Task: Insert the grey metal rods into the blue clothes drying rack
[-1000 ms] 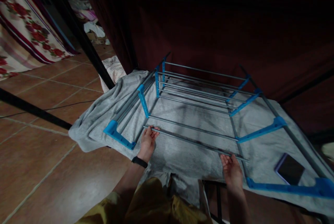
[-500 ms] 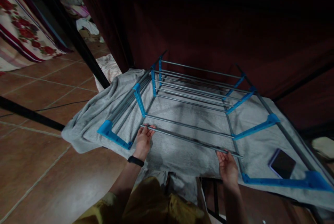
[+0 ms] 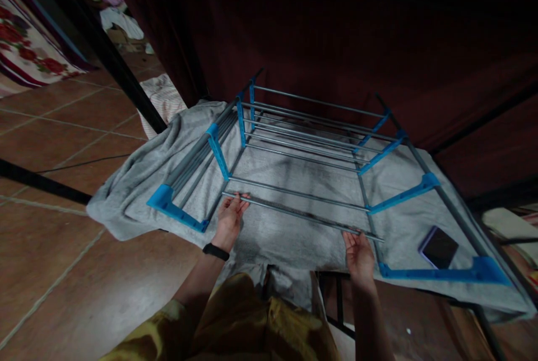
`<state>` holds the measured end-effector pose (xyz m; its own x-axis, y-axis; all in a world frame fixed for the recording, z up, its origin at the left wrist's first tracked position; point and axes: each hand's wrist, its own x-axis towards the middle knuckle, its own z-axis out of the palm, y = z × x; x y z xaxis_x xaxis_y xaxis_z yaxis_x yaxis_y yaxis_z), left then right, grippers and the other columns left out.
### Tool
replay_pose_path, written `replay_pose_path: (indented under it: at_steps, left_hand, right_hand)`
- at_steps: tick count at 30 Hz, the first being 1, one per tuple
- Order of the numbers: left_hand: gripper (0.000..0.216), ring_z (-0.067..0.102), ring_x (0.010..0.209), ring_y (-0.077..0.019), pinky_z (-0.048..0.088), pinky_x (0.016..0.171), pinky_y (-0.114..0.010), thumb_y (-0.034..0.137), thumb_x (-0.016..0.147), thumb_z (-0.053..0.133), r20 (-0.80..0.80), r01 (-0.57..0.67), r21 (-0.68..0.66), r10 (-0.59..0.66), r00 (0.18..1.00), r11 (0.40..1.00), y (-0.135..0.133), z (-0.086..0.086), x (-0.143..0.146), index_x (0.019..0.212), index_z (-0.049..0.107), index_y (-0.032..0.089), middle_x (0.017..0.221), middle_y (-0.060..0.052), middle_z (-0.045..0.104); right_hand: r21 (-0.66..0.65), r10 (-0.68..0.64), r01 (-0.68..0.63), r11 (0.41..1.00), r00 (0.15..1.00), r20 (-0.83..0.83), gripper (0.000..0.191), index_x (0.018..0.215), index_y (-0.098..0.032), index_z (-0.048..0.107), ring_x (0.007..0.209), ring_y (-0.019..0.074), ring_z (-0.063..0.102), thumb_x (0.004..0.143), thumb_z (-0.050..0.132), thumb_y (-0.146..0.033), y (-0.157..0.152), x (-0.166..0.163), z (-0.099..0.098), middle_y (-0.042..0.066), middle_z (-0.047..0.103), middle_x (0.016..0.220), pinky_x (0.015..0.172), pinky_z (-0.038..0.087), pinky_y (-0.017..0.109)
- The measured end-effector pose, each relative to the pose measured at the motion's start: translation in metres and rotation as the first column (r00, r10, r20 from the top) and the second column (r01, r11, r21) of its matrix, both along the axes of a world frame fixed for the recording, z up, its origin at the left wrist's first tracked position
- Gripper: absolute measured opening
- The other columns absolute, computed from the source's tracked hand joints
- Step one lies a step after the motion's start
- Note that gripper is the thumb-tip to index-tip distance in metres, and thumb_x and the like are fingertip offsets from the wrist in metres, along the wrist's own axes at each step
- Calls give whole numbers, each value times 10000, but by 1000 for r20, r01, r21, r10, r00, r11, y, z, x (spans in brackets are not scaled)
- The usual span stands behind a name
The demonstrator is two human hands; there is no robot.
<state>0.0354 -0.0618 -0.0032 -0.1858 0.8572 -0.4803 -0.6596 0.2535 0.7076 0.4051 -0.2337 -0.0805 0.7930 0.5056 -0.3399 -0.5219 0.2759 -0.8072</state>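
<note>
A loose grey metal tube [image 3: 294, 213] runs crosswise in front of me, gripped near both ends. My left hand [image 3: 229, 221], with a black band on its wrist, has its fingers closed round the tube's left end. Near the right end, my right hand [image 3: 359, 254] pinches the same tube. Around it lies a partly built rack [image 3: 305, 195] of grey tubes joined by blue plastic brackets. The near left bracket [image 3: 174, 209] and near right bracket [image 3: 445, 274] have no crossbar between them. Several more tubes [image 3: 199, 159] lie close together along the left side.
Under the rack is a grey blanket [image 3: 138, 181] on a bed-like surface. A phone [image 3: 438, 247] rests on it at the right. Black metal poles [image 3: 109, 41] stand at the left, and a dark red curtain [image 3: 294, 41] hangs behind. The floor is tiled [image 3: 50, 249].
The view has shifted slightly, so the whole scene sits a bit higher and further left. Both hands keep their hold on the tube, which stays nearly in place relative to the rack.
</note>
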Motion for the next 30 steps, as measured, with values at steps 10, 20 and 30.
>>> replay_pose_path:
  at_steps: [10,20,30]
  left_hand:
    - [203,800,808,-133,676,873,-265,17,974,747,-17,93,-43,-94,995,995,-13,0,19,887,751,200,896,-40,827]
    - [291,809,801,-149,708,828,-266,-42,815,837,-31,63,-25,-63,997,998,-10,5,7,749,686,198,827,5,804]
    - [298,809,794,-153,725,778,-258,-61,792,770,-44,43,-99,-48,998,994,-1,13,-1,702,673,206,767,26,791]
  right_hand:
    - [17,26,-26,1000,999,26,173,911,-256,768,886,163,819,909,911,-354,-4,2,-5,-20,833,913,1075,690,394]
    - [-9,24,-24,1000,999,24,261,888,-258,725,760,171,787,876,930,-420,19,-7,19,-37,779,810,921,722,375]
    - [110,69,-71,991,997,21,301,880,-273,693,785,182,793,886,964,-404,65,-6,63,-21,804,849,813,717,337]
